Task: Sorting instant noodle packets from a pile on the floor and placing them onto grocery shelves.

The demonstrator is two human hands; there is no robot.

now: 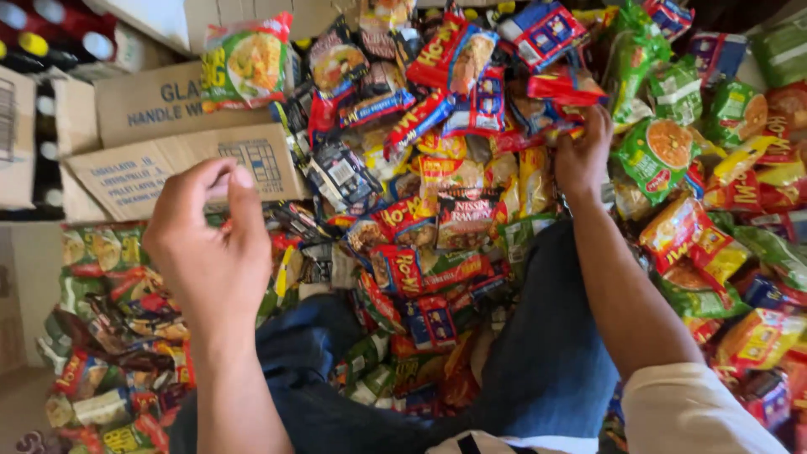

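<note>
So the right hand (582, 155) is up at 1 o'clock, fingers clamped on a bunch of red and blue snack packets (551, 97) atop the big packet pile (437, 219), while the left hand (210, 244) hovers at 9 o'clock, loosely curled and empty, beside the cardboard boxes (168, 160).

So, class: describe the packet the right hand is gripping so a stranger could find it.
Start at the big heap of noodle packets. Follow the right hand to its top edge. It grips a red packet with blue ends, unlike the green packets beside it.
</note>
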